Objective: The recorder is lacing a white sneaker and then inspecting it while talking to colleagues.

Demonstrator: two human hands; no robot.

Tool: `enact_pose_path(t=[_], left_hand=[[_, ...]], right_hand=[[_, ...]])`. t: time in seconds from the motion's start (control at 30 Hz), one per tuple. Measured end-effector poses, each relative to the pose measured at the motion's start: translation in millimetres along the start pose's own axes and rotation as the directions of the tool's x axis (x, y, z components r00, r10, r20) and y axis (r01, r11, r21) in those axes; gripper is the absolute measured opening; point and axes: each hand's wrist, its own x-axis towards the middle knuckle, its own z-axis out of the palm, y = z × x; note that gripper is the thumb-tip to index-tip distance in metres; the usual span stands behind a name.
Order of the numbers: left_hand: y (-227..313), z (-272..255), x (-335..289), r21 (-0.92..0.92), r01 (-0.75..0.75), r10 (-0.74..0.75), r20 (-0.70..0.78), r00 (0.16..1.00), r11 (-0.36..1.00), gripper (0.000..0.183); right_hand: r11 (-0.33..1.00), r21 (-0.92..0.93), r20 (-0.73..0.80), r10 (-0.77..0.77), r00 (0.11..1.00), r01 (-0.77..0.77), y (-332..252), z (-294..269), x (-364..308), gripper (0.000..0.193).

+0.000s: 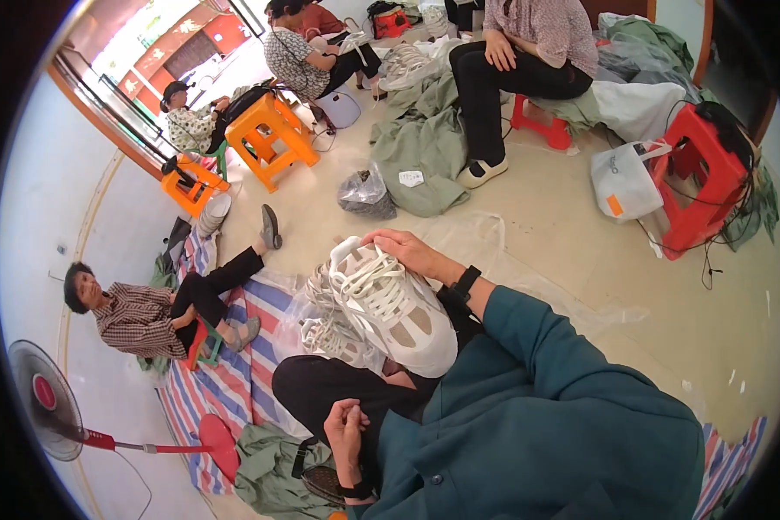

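Observation:
A white sneaker (pixel 419 336) with beige patches and pale laces rests over my lap, its rounded toe pointing toward me. My right hand (pixel 406 250) grips it at the collar, at the far end of the shoe. Close to my thigh, my left hand (pixel 346 431) is closed with the fingers curled in and the thumb against them. Whatever it may hold is hidden. More pale sneakers (pixel 329 336) lie just left of the held one, partly behind it and by clear plastic.
A red pedestal fan (pixel 219 444) stands at lower left. Striped sheeting (pixel 253 328) covers the floor there, with a seated person on it. Several other people sit farther off. Ahead are a bag of dark material (pixel 367 194) and green cloth (pixel 420 156). A red stool (pixel 700 178) stands at right.

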Motion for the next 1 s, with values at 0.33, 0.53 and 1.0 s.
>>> enact_pose_path(t=[0.33,0.53,1.0], left_hand=[[6.0,-1.7,6.2,-0.05,0.084,-0.08,0.079,0.994,0.995,0.013],[5.4,-7.1,10.9,-0.094,0.106,-0.096,0.104,0.99,0.99,0.014],[-6.7,-17.8,5.3,-0.234,0.135,-0.103,0.145,0.984,0.963,0.019]], right_hand=[[0.999,-0.044,0.034,0.002,0.999,0.0,-2.3,-4.7,-1.2,0.033],[0.999,-0.053,0.002,0.01,1.0,-0.009,-4.6,-1.4,1.1,0.03],[0.984,-0.18,-0.015,-0.009,1.0,0.006,-9.7,-0.4,-7.4,0.032]])
